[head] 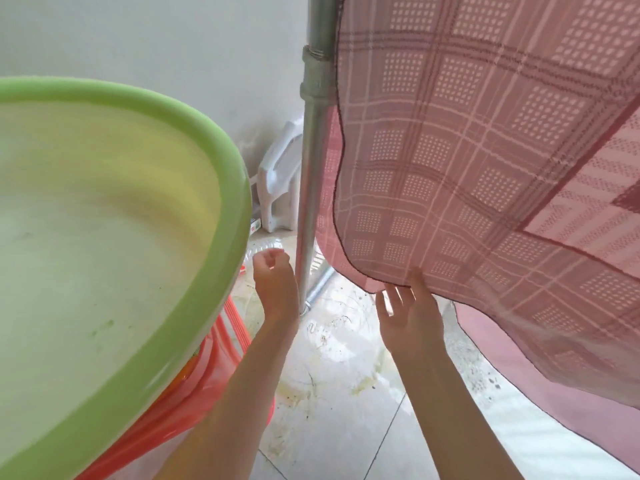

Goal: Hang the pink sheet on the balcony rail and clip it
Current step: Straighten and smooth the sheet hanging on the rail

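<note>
Head view: right hand (408,317), fingers spread, touches the sheet (467,161)'s hem; left hand (273,282) hangs loosely curled, empty. Thin, limp cloth, best pinched at hem.

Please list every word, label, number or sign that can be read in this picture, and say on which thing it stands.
No text can be read here.
The small box on the floor behind the green basin bears a red mark and some print, too small and blurred to read.
The pink sheet bears only a woven check pattern, no words.
</note>
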Tool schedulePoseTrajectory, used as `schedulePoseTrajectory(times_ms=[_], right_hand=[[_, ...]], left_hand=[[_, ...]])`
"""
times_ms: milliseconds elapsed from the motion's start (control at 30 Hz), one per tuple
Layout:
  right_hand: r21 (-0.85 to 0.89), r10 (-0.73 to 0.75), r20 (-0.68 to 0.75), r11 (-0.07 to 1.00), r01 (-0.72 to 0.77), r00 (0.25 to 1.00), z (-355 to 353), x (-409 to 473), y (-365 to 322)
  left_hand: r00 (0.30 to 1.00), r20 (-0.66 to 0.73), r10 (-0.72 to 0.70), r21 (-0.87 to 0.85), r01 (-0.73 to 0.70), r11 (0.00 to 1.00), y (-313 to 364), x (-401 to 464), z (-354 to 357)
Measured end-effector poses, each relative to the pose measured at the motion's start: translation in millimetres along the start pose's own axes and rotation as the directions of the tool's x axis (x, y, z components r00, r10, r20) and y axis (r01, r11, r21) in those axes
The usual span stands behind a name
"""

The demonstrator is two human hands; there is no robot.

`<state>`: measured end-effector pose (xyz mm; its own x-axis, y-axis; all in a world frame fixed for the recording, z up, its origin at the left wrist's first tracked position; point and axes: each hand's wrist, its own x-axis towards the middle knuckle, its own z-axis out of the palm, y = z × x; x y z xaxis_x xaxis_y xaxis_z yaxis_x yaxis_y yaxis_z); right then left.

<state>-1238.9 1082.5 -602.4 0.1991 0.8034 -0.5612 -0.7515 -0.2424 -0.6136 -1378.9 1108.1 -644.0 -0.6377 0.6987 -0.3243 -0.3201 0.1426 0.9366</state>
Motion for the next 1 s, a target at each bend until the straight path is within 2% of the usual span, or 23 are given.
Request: schedulePoseTrajectory(times_ms=[67,167,233,300,433,533,667,767,867,1000], right_hand=[[0.034,0.008,0.022,0.999,-0.009,1.0,3,-3,2],[0.023,0.055,0.056,0.998,-0.057,0.997,8,-5,5],[0.021,0.082,0.067,0.996,-0.083,0.994,8,-3,6],[0.024,0.094,0.073,0.995,-0.096,0.993,8,-3,5],[0.039,0.079,0.075,0.996,-0.082,0.994,11,0,3],[0.048,0.11,0.076,0.992,-0.114,0.991,13,3,7],[0.049,0.164,0.099,0.984,-0.169,0.981,16,0,15],[0.071,0.196,0.131,0.976,-0.207,0.972,19,-4,19],[0.021,0.209,0.165,0.976,-0.215,0.964,21,-7,24],[-0.025,0.23,0.172,0.973,-0.23,0.958,24,-12,35]], left_hand=[[0.995,0.049,0.086,-0.048,-0.083,0.995,17,19,10],[0.947,0.279,0.16,-0.129,-0.128,0.983,36,38,26],[0.881,0.437,0.182,-0.098,-0.155,0.983,38,49,33],[0.855,0.488,0.172,-0.061,-0.163,0.985,37,58,35],[0.898,0.413,0.151,-0.159,-0.092,0.983,42,65,31],[0.857,0.464,0.225,-0.157,-0.17,0.973,46,67,31],[0.882,0.43,0.192,-0.177,-0.126,0.976,43,65,26],[0.905,0.363,0.221,-0.192,-0.16,0.968,30,69,16],[0.934,0.254,0.249,-0.227,-0.193,0.955,28,59,7],[0.92,0.23,0.319,-0.245,-0.262,0.933,28,35,-1]])
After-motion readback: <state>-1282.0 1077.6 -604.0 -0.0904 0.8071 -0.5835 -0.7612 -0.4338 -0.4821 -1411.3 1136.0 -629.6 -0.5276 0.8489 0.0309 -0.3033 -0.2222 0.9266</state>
